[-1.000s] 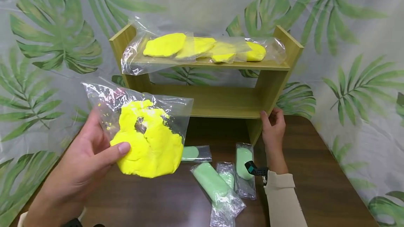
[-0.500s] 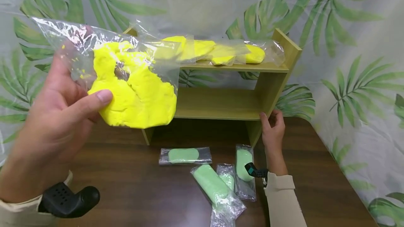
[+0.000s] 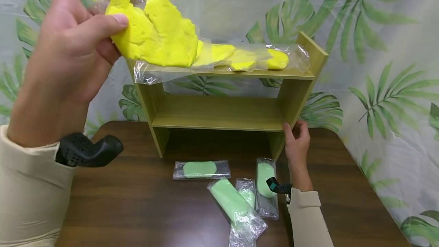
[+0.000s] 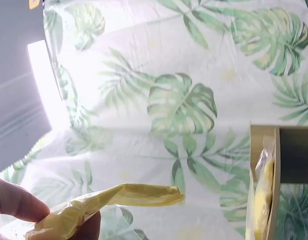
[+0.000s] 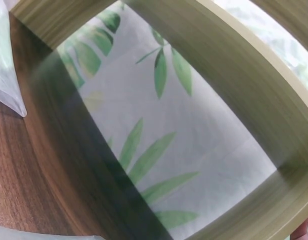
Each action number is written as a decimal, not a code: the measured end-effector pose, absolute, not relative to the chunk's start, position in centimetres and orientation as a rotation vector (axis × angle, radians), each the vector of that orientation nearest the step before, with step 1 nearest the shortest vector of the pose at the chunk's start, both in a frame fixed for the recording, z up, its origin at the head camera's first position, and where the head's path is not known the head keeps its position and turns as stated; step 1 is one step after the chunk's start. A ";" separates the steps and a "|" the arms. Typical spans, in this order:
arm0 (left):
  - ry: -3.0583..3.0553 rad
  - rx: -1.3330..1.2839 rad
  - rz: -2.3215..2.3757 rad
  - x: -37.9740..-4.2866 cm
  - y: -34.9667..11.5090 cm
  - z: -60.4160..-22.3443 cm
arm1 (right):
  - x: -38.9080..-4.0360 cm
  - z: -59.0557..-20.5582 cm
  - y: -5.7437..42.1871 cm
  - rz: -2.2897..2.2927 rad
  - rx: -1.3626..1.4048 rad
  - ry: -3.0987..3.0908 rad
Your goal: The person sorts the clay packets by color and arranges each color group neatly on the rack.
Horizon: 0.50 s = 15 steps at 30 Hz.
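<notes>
High at the upper left of the head view, my left hand [image 3: 68,45] pinches a clear plastic bag of flattened yellow modelling clay [image 3: 161,33], thumb on its front. The bag overlaps the left end of the top shelf in that view, and its upper part is cut off. Seen edge-on in the left wrist view, the clay bag [image 4: 123,195] stands out thin from the fingers. My right hand [image 3: 297,144] grips the right side panel of a small wooden shelf [image 3: 216,113], thumb at its front edge. Several more bags of yellow clay [image 3: 219,53] lie overlapping along its top board.
On the dark wooden table [image 3: 144,201] in front of the shelf lie several clear packets of pale green clay. One packet [image 3: 200,169] lies crosswise, another [image 3: 265,186] near the right forearm. A leaf-patterned cloth [image 3: 384,18] hangs behind.
My left hand has raised the bag of yellow clay from in front of the shelf to the level of its top board. The right hand stays at the side panel.
</notes>
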<state>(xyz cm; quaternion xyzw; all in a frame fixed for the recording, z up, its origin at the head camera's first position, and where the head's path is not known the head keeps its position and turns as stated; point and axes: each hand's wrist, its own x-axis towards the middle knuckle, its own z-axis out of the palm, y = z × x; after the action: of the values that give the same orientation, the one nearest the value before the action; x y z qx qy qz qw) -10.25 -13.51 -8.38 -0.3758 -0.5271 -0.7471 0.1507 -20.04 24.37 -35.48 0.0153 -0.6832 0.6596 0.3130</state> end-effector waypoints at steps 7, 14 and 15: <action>-1.461 -0.925 -2.299 -14.8 -13.5 -6.9 | -20.0 -35.6 24.5 1.737 0.075 -1.788; -1.625 -0.725 -2.300 -18.6 -13.9 -6.5 | -20.1 -35.6 24.4 1.741 0.075 -1.786; -1.638 -0.711 -2.312 -19.0 -13.9 -6.6 | -20.1 -35.6 24.4 1.741 0.078 -1.784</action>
<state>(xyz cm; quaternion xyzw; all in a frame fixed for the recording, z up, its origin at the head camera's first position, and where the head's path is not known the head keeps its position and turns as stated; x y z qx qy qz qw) -19.04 -13.86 -6.58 -0.2418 -0.5574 -0.7866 0.1099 -20.09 24.38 -35.57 0.0295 -0.6783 0.6617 0.3182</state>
